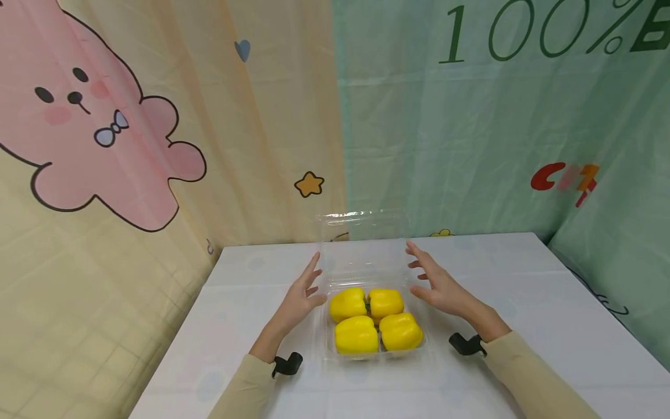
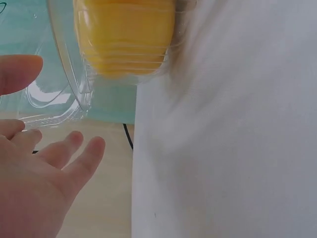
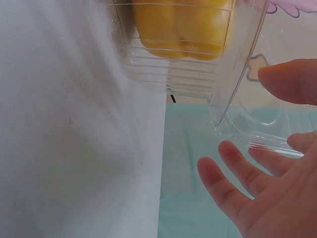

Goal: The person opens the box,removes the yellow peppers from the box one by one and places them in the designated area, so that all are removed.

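Observation:
Several yellow bell peppers [image 1: 356, 334] sit in the base of a clear plastic clamshell box [image 1: 387, 354] in the head view. Its hinged transparent lid [image 1: 363, 259] stands raised at the far side. My left hand [image 1: 298, 299] is at the box's left side, fingers extended and spread, fingertips close to the lid's edge. On the other side, my right hand [image 1: 445, 291] has its fingers spread too, thumb toward the peppers. Both wrist views show a pepper [image 2: 126, 37] through the ribbed plastic wall, with nothing held in either hand.
The box rests on a table with a white cloth [image 1: 235, 331]. Behind it hangs a printed curtain [image 1: 272, 145], and another curtain side [image 1: 617, 244] borders the table on the right. Each wrist wears a black camera mount [image 1: 288, 364].

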### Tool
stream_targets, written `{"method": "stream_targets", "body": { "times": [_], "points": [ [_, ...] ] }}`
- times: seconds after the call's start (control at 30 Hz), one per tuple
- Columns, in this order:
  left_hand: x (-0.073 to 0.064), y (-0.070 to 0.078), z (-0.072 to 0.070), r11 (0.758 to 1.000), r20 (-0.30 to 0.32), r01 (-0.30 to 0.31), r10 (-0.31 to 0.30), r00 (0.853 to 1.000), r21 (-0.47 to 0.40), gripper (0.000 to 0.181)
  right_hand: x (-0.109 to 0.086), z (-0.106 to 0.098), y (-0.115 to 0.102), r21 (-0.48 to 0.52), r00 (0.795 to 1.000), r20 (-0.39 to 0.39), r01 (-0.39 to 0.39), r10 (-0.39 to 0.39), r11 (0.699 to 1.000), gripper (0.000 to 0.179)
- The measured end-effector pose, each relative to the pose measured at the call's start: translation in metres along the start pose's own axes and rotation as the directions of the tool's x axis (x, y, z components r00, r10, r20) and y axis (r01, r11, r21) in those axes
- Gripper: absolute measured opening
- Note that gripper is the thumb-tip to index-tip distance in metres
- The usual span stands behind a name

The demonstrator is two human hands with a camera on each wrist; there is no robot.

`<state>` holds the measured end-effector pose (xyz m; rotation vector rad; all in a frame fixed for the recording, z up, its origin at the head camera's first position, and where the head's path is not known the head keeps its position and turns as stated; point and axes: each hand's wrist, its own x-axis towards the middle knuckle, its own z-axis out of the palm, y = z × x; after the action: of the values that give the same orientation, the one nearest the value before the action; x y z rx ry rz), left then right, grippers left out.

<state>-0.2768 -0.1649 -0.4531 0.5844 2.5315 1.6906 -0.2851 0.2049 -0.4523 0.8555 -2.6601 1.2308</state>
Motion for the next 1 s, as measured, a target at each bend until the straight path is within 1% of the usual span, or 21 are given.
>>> {"method": "stream_targets", "body": {
  "times": [0.1,0.3,0.57,0.7,0.83,1.0],
  "points": [
    [0.002,-0.002,0.000,1.000,0.011,0.023,-0.023,1.000,0.005,0.098,0.002,0.002,0.003,0.001,1.000,0.009,-0.012,0.012,1.000,0.099],
    [0.006,-0.012,0.001,0.997,0.017,0.081,-0.081,0.997,-0.001,0.099,0.004,0.003,0.007,0.000,0.999,0.036,-0.032,0.032,0.999,0.096],
    [0.010,-0.018,0.002,0.996,0.046,0.089,-0.090,0.995,0.022,0.097,0.006,0.007,0.012,-0.020,0.995,0.054,-0.078,0.079,0.997,0.093],
    [0.011,-0.021,0.001,0.993,0.064,0.117,-0.115,0.991,-0.019,0.097,0.006,0.008,0.015,-0.022,0.992,0.053,-0.112,0.113,0.993,0.092],
    [0.012,-0.024,-0.001,0.986,0.082,0.147,-0.140,0.987,-0.083,0.096,0.006,0.009,0.018,-0.011,0.987,0.059,-0.151,0.151,0.989,0.089],
    [0.012,-0.030,-0.003,0.977,0.108,0.174,-0.162,0.981,-0.121,0.093,0.004,0.010,0.022,0.030,0.984,0.068,-0.166,0.164,0.986,0.086]
  ]
}}
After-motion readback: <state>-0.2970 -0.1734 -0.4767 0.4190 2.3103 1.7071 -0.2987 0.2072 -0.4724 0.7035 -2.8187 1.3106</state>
